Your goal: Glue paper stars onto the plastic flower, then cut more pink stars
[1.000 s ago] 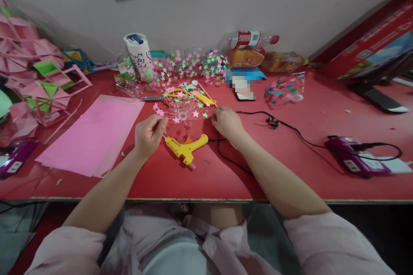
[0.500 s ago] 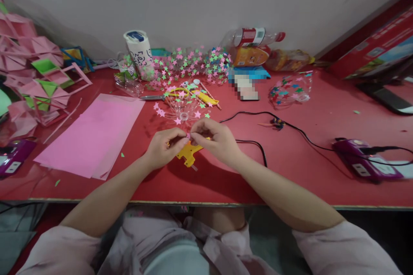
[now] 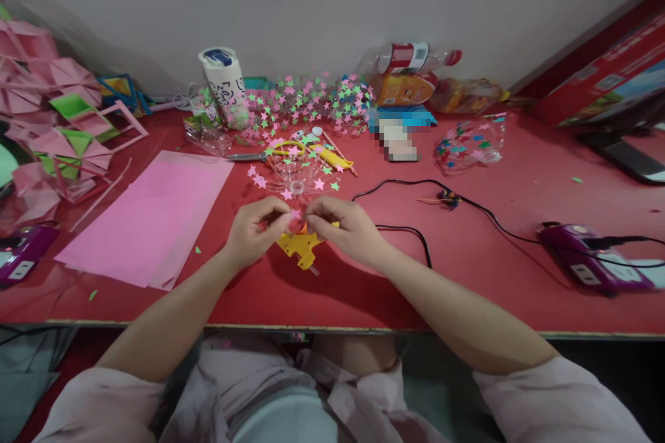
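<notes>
My left hand and my right hand meet fingertip to fingertip over the red table. Between the fingertips sits a small pink paper star, pinched from both sides. Right under the hands lies a yellow glue gun, partly hidden by them. Just beyond stands a clear plastic piece dotted with pink and green stars.
Pink paper sheets lie at the left, with folded pink and green paper shapes beyond them. Scissors, a white cup, star-covered clear bottles and plastic bottles line the back. A black cord runs to a purple power strip.
A second ago my hands were apart near the clear piece; they have come together above the glue gun and now pinch a pink star.
</notes>
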The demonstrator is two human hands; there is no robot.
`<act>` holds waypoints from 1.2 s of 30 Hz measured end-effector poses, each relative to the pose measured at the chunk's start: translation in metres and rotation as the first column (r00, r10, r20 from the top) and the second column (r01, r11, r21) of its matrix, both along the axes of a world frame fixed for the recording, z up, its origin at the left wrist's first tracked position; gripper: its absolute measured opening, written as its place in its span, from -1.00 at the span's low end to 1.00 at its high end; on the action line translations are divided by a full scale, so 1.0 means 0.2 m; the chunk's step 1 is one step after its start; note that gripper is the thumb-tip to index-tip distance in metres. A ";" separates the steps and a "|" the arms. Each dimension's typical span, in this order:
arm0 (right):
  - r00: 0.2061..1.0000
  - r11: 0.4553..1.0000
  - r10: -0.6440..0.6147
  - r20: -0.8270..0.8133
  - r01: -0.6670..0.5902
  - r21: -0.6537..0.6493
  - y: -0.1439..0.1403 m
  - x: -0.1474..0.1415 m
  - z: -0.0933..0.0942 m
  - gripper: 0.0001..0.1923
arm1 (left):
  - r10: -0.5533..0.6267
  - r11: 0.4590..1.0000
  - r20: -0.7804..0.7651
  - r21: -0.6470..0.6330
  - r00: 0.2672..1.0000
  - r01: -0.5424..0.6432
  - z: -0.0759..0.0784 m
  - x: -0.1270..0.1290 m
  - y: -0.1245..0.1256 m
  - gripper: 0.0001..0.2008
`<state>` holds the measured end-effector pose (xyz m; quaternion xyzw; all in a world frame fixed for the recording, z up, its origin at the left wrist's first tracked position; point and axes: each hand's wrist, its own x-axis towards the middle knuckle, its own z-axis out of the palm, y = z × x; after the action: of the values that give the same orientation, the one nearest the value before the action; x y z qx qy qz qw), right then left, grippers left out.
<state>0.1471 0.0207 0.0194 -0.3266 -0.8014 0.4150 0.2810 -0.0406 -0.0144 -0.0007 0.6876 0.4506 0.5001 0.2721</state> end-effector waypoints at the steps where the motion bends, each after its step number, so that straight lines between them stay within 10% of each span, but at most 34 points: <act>1: 0.991 0.990 -0.007 0.135 -0.012 0.139 0.01 0.01 0.00 -0.91 | 0.049 0.999 0.038 0.014 0.998 -0.049 0.00 -0.01 0.00 -0.90; 6: 0.777 0.820 0.012 0.629 -0.368 0.439 0.03 0.05 -0.02 -0.65 | 0.267 0.959 0.240 0.023 0.933 -0.281 0.02 -0.09 0.06 -0.88; 17: 0.700 0.698 0.077 0.710 -0.546 0.463 0.03 0.01 -0.08 -0.69 | 0.332 0.937 0.277 0.011 0.902 -0.348 0.01 -0.14 0.12 -0.89; 25: 0.955 0.737 0.125 0.270 -0.271 0.619 0.04 0.05 0.00 -0.86 | 0.343 0.932 0.375 -0.019 0.861 -0.363 0.01 -0.17 0.15 -0.92; 36: 0.993 0.701 -0.046 0.113 -0.049 0.712 0.06 0.05 -0.02 -0.78 | 0.264 0.964 0.208 -0.014 0.942 -0.267 -0.01 -0.08 0.10 -0.93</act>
<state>0.1571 0.0336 0.0150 -0.2166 -0.9153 0.0521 0.3355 -0.0556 0.0063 -0.0035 0.5665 0.5046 0.6046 0.2428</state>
